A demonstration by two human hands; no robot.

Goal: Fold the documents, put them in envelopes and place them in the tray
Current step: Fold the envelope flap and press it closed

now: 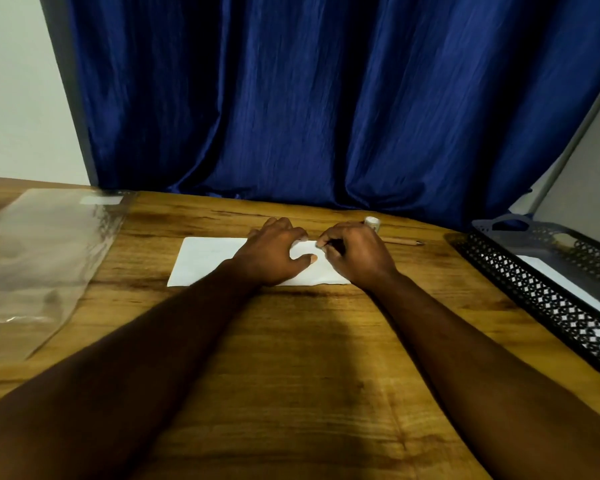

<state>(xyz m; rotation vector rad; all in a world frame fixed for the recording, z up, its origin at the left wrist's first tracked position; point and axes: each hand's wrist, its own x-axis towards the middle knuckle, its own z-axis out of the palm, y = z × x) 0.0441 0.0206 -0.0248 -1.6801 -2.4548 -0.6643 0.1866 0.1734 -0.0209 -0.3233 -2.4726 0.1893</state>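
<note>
Thumb and curled fingers of my right hand [357, 254] close on the far edge of the document [205, 261]. I judge it a pinch, since my own knuckles hide the contact. My left hand [274, 252] lies just beside it, fingers spread and pressing down on the same white sheet, thumb stretched toward the right hand. It grips nothing; it only pins. The two hands almost touch over the right half of the paper.

The document lies flat on the counter [291, 358], a long rectangle whose long axis runs left to right. Most of its free length stretches away to the left of both grips, and only a short end shows at the right, under my right wrist. Whether it has been folded once I cannot tell. Any crease I make next would run, I judge, along that left-right axis, and the left hand is the nearer one to sweep out toward the bare left end.

Further out, a pen [402, 241] and a small white roll [373, 223] lie just beyond my right hand. The black lattice tray [534, 289] stands well to the right, nearer my right arm, with a white sheet [589, 296] in it. A clear plastic sleeve [42, 265] lies at the far left, and a blue curtain [326, 98] hangs behind.
</note>
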